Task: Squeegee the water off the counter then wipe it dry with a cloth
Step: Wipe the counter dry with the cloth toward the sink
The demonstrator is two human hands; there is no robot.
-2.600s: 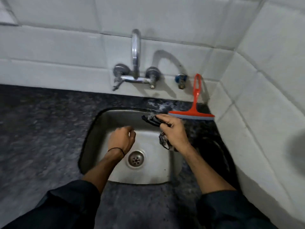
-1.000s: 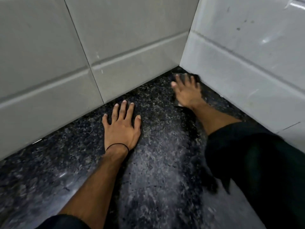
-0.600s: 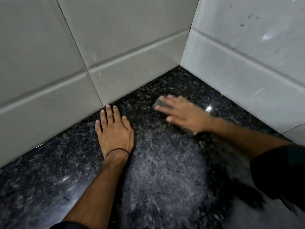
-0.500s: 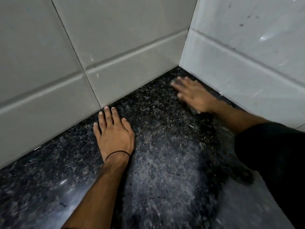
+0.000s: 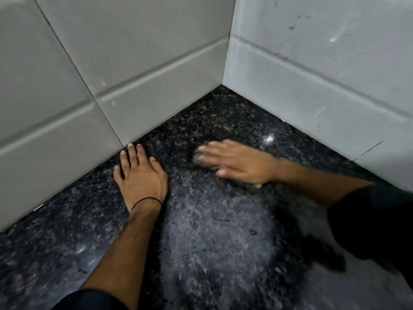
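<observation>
I see a dark speckled granite counter (image 5: 212, 231) ending in a tiled corner. My right hand (image 5: 237, 162) lies flat, fingers straight, pressing a small grey cloth (image 5: 199, 158) onto the counter near the corner; only the cloth's edges show under the fingers and at the heel of the hand. My left hand (image 5: 140, 175) rests flat on the counter, its fingertips against the base of the left wall, a black band round the wrist. The right hand is blurred by motion. The squeegee is out of view.
White glossy wall tiles (image 5: 134, 63) rise on the left and the right wall (image 5: 324, 63) closes the corner. A few bright wet glints (image 5: 268, 138) show on the counter by the right wall. My dark sleeves enter from below and right.
My right hand with the cloth has swept back from the corner toward the left, away from the right wall. The left hand has stayed planted on the counter.
</observation>
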